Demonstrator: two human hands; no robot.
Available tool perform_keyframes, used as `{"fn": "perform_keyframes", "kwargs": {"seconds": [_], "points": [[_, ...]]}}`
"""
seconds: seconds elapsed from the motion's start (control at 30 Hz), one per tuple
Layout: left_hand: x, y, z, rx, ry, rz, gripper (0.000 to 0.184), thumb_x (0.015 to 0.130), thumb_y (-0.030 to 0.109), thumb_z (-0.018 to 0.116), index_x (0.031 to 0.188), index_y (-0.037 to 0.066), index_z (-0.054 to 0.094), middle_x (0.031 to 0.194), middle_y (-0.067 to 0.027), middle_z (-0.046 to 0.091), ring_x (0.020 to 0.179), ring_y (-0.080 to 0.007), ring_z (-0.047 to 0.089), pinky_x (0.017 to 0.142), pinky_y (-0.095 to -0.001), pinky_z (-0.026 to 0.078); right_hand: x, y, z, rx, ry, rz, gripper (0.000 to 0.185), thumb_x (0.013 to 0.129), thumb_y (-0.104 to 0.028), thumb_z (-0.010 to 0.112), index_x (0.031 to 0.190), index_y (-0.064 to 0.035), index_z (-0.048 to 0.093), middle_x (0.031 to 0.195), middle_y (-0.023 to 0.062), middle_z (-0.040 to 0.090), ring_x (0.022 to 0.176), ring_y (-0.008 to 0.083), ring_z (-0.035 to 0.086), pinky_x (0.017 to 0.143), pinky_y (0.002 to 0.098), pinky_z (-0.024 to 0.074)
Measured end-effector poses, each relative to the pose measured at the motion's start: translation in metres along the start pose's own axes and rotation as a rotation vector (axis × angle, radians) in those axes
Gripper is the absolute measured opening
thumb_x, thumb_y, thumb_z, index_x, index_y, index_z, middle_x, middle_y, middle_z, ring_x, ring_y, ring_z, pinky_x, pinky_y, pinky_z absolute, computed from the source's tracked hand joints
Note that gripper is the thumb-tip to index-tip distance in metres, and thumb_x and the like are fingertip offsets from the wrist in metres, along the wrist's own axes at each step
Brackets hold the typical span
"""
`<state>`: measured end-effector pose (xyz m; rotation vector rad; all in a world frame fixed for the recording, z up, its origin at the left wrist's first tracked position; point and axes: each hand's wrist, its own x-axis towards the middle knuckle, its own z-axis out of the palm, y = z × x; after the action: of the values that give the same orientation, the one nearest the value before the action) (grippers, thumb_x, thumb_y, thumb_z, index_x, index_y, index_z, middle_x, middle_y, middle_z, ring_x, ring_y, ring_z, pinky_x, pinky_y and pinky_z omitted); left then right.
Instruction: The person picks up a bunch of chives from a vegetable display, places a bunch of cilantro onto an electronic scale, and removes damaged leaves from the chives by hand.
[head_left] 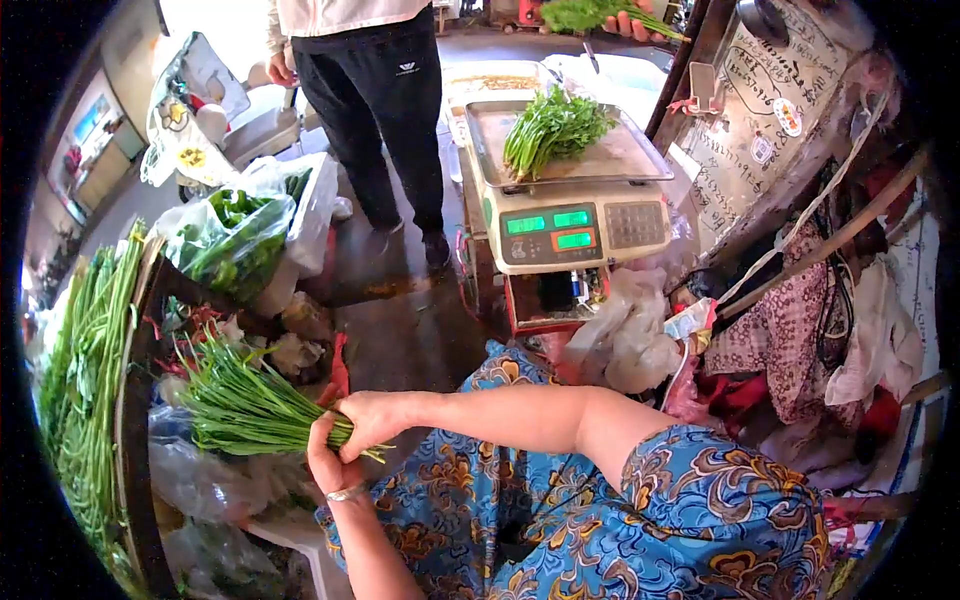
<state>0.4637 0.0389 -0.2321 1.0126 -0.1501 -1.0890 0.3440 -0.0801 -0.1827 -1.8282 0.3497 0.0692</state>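
A bundle of long green stalks [245, 405] points to the left, with its cut ends at my hands. My left hand [330, 458], with a bracelet at the wrist, is wrapped round the base of the bundle from below. My right hand [368, 420] grips the same end from above, touching my left hand. Ahead, a leafy green bunch [555, 132] lies on the metal pan [635, 160] of a digital scale [582, 232] with lit green displays.
A person in black trousers [370, 90] stands ahead. Another person's hand [632, 22] holds greens at the top right. Long stalks [90, 380] line the left edge. Bagged green vegetables [235, 240] sit at the left; plastic bags [630, 335] hang by the scale.
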Motion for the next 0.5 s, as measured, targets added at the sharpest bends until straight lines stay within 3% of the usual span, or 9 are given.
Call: {"fn": "perform_keyframes", "kwargs": {"seconds": [0.23,0.5], "points": [[-0.010,0.009,0.010,-0.041,-0.015,-0.015,0.051,0.084,0.014,0.054,0.131,-0.004,0.051,0.127,-0.0134,0.057,0.113,-0.0234,0.054,0.100,-0.0356,0.042,-0.010,-0.006,-0.008,0.084,0.042,-0.038,0.069,0.069,-0.043,0.081,0.111,0.0056,0.058,0.102,0.0157,0.067,0.095,0.0234,0.064,0.083,0.0344,0.0502],[-0.023,0.022,0.028,-0.106,-0.132,0.010,0.053,0.084,0.017,0.054,0.133,-0.003,0.049,0.130,-0.0158,0.054,0.115,-0.0263,0.054,0.098,-0.0397,0.044,-0.010,-0.004,-0.016,0.119,0.112,-0.134,0.063,0.077,-0.044,0.077,0.114,0.0035,0.059,0.106,0.0125,0.067,0.097,0.0183,0.063,0.084,0.0323,0.0496]]}}
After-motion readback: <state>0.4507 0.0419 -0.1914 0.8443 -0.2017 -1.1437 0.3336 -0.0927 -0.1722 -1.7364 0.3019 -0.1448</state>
